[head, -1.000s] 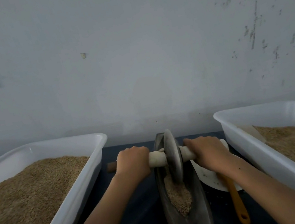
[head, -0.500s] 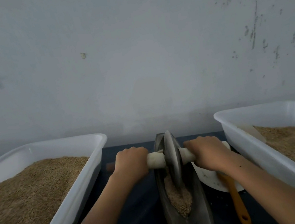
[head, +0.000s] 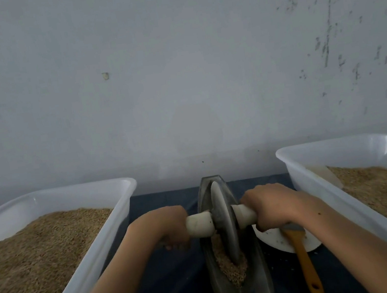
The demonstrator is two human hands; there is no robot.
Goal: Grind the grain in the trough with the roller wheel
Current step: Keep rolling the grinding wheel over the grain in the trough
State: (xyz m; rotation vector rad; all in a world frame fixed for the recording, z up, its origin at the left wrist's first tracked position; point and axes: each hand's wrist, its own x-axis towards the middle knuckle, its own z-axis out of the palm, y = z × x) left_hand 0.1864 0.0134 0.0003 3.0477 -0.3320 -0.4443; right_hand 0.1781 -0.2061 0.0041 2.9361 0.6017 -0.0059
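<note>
A dark boat-shaped metal trough (head: 259,282) lies lengthwise in the middle of the table with brown grain (head: 231,269) heaped inside. The grey roller wheel (head: 223,221) stands on edge in the trough, its rim sunk into the grain. A pale axle handle (head: 200,225) runs through the wheel. My left hand (head: 162,226) grips the left end of the axle. My right hand (head: 272,206) grips the right end. Both wrists sit level, either side of the trough.
White plastic tubs of grain stand at the left (head: 84,266) and the right (head: 326,200). A white plate (head: 276,240) with an orange-handled brush (head: 306,266) lies right of the trough. A grey wall closes the back.
The wheel has rolled toward me along the trough, and both hands came back with it. The grain now lies under and in front of the wheel.
</note>
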